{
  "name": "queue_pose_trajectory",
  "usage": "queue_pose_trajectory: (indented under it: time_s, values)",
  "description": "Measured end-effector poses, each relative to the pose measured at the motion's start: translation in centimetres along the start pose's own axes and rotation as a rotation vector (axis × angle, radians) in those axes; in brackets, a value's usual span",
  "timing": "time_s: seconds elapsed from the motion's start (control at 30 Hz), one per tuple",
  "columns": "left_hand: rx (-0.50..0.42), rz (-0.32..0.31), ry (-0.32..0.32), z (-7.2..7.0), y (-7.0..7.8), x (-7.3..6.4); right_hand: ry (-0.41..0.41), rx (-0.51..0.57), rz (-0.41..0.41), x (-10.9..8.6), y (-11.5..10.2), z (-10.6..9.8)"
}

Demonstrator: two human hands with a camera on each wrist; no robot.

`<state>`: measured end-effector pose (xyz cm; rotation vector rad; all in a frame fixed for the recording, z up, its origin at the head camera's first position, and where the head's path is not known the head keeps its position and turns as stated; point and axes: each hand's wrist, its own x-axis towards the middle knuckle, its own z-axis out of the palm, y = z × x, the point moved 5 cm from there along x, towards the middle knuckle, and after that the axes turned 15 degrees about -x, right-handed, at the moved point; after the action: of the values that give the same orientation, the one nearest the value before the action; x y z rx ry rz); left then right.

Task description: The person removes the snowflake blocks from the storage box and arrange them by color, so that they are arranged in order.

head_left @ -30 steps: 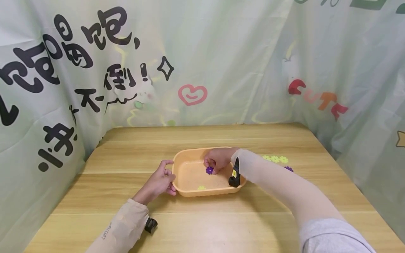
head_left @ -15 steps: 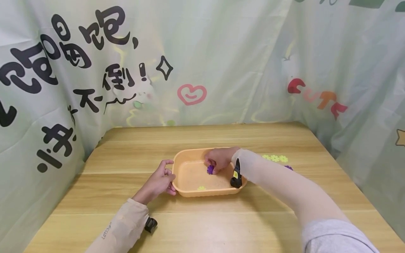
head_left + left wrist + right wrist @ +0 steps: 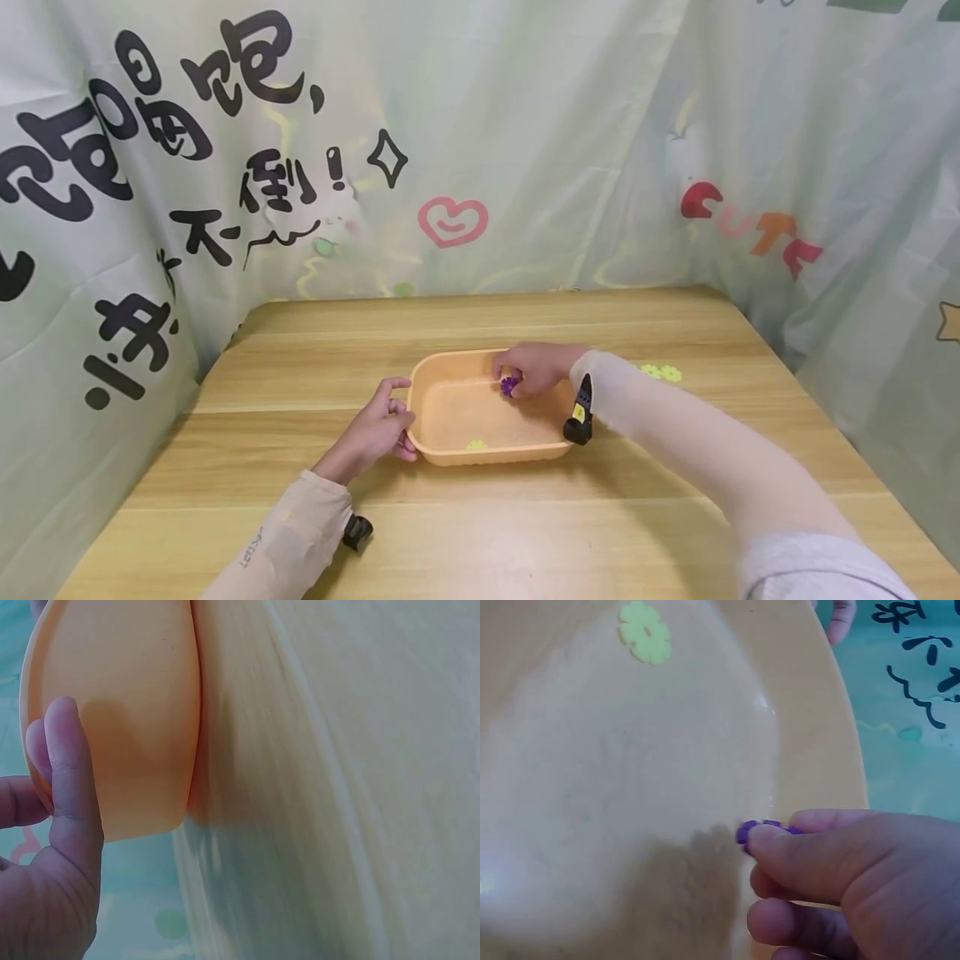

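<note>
My left hand [image 3: 375, 429] grips the left rim of a shallow orange plastic basin [image 3: 502, 457]. In the left wrist view, fingers [image 3: 71, 765] of that hand lie along the basin's outer wall. Over the basin's inside, toward its back right, my right hand [image 3: 543, 367] pinches a purple snowflake disc [image 3: 508, 386] between thumb and fingers. The right wrist view shows the disc's notched purple edge [image 3: 750, 830] sticking out past the thumb. A yellow snowflake disc [image 3: 645, 634] lies flat on the basin floor, near the front wall.
Two yellow snowflake discs [image 3: 662, 373] lie on the wooden table [image 3: 480, 533] right of the basin, partly behind my right forearm. A printed pale green curtain [image 3: 540, 150] surrounds the table at the back and sides.
My right hand has shifted slightly right and back with the purple disc. Its forearm now covers one yellow disc and the purple disc on the table. The left hand stays at the rim.
</note>
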<state>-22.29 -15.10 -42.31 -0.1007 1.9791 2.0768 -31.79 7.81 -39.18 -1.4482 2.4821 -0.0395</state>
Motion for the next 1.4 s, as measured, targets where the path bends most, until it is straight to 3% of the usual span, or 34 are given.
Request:
queue_pose_trajectory:
  time_s: [0.13, 0.4, 0.63, 0.93, 1.13, 1.4]
  values:
    - [0.0, 0.0, 0.005, 0.0, 0.0, 0.0, 0.043, -0.031, 0.0, -0.8, 0.3, -0.5]
    - [0.0, -0.003, -0.002, 0.0, 0.0, 0.0, 0.082, 0.048, 0.074, -2.6, 0.5, -1.6]
    - [-0.002, 0.007, -0.025, 0.2, 0.1, -0.1, 0.17, 0.093, 0.132, -4.3, 1.5, -2.2]
    - [-0.005, -0.003, -0.021, 0.2, -0.1, 0.0, 0.224, 0.154, 0.188, -6.9, 3.0, -2.0]
    - [-0.006, -0.004, -0.027, 0.3, -0.2, 0.1, 0.249, 0.273, 0.261, -9.1, 3.9, -1.4]
    - [-0.007, -0.002, -0.017, 0.1, -0.1, 0.0, 0.336, 0.347, 0.334, -12.0, 5.4, -0.4]
